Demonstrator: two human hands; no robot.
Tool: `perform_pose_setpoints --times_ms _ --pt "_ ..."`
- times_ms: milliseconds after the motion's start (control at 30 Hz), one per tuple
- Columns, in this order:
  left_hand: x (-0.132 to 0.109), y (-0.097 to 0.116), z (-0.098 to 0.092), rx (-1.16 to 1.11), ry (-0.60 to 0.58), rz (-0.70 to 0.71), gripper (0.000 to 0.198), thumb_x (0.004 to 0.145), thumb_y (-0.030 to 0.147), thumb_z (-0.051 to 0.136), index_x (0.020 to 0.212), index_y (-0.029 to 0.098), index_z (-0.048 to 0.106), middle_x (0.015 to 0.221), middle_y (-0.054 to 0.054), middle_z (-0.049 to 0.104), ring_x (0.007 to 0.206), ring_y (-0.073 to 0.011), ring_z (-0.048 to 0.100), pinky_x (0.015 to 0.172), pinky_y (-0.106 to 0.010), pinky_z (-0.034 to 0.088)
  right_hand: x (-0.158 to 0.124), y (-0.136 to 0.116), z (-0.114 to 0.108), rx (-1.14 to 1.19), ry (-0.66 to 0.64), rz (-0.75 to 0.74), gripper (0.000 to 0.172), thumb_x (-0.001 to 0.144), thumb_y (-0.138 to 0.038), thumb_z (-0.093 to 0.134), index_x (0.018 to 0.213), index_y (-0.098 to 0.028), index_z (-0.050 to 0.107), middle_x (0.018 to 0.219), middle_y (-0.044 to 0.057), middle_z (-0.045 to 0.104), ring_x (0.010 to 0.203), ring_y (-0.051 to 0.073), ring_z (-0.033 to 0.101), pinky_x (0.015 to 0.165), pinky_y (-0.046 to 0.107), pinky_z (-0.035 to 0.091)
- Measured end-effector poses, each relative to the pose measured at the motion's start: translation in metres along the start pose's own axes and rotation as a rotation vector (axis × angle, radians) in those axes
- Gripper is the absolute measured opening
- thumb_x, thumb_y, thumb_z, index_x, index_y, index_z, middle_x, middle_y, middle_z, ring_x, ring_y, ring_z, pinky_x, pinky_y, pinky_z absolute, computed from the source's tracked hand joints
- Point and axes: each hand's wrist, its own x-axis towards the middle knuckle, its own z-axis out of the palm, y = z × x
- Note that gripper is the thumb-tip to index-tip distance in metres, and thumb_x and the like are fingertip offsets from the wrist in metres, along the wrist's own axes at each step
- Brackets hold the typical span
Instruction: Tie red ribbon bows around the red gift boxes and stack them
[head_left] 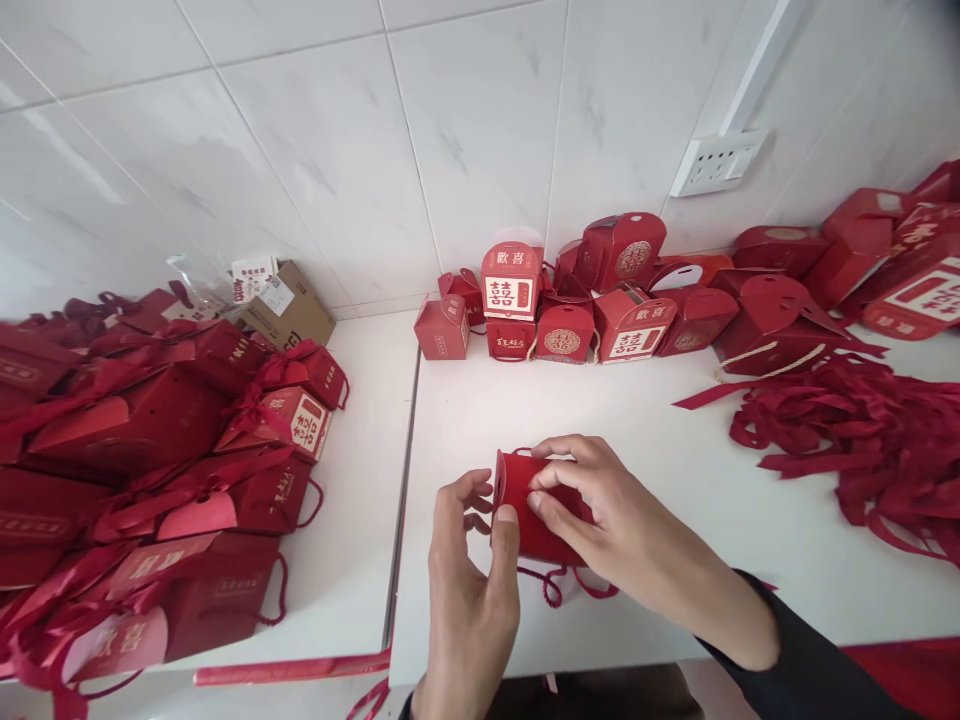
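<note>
In front of me on the white table lies a small red gift box (536, 530), with a dark red cord showing at its near side. My left hand (472, 580) is curved around the box's left end, its thumb on the raised end flap and its fingers behind it. Over the top of the box, my right hand (600, 500) has thumb and index finger pinched together. Whatever is between those fingertips is too small to make out. The right hand covers the right end of the box.
Finished-looking red boxes with ribbons (142, 430) are heaped at the left. A row of red boxes (562, 330) stands along the tiled wall. Loose dark red ribbons (862, 430) lie at the right. A cardboard box (289, 310) and a wall socket (716, 163) are farther back. A seam divides the tables.
</note>
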Motion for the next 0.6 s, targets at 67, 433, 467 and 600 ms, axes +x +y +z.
perform_pose_setpoints --times_ms 67,433,467,600 --pt "-0.001 0.002 0.000 -0.035 -0.010 -0.017 0.029 0.101 0.045 0.053 0.120 0.023 0.059 0.111 -0.008 0.066 0.102 -0.0213 0.064 0.083 -0.034 0.053 0.003 -0.002 0.003 -0.006 -0.019 -0.010 0.015 0.101 -0.026 0.056 0.093 -0.025 0.068 0.130 0.008 0.058 0.130 0.026 0.053 0.109 0.043 0.045" --pt "-0.001 -0.020 0.004 -0.015 0.049 0.013 0.040 0.097 0.056 0.055 0.114 0.023 0.067 0.102 -0.008 0.069 0.087 -0.0231 0.063 0.075 -0.035 0.051 0.009 -0.014 0.007 0.119 -0.044 -0.011 0.013 0.100 -0.017 0.057 0.090 -0.023 0.064 0.118 0.006 0.061 0.118 0.023 0.060 0.107 0.041 0.048" --pt "0.000 -0.022 0.005 -0.024 0.063 0.022 0.040 0.097 0.057 0.054 0.114 0.023 0.067 0.103 -0.008 0.069 0.088 -0.0232 0.064 0.074 -0.035 0.051 0.009 -0.014 0.008 0.129 -0.042 -0.006 0.012 0.100 -0.018 0.057 0.091 -0.023 0.064 0.117 0.006 0.061 0.117 0.022 0.060 0.106 0.041 0.048" --pt "0.002 -0.029 0.011 -0.033 0.100 0.099 0.041 0.098 0.057 0.052 0.111 0.022 0.068 0.101 -0.009 0.069 0.090 -0.0248 0.065 0.069 -0.033 0.050 0.010 -0.014 0.009 0.147 -0.016 -0.022 0.013 0.100 -0.018 0.055 0.092 -0.023 0.063 0.113 0.005 0.062 0.113 0.022 0.061 0.104 0.039 0.049"
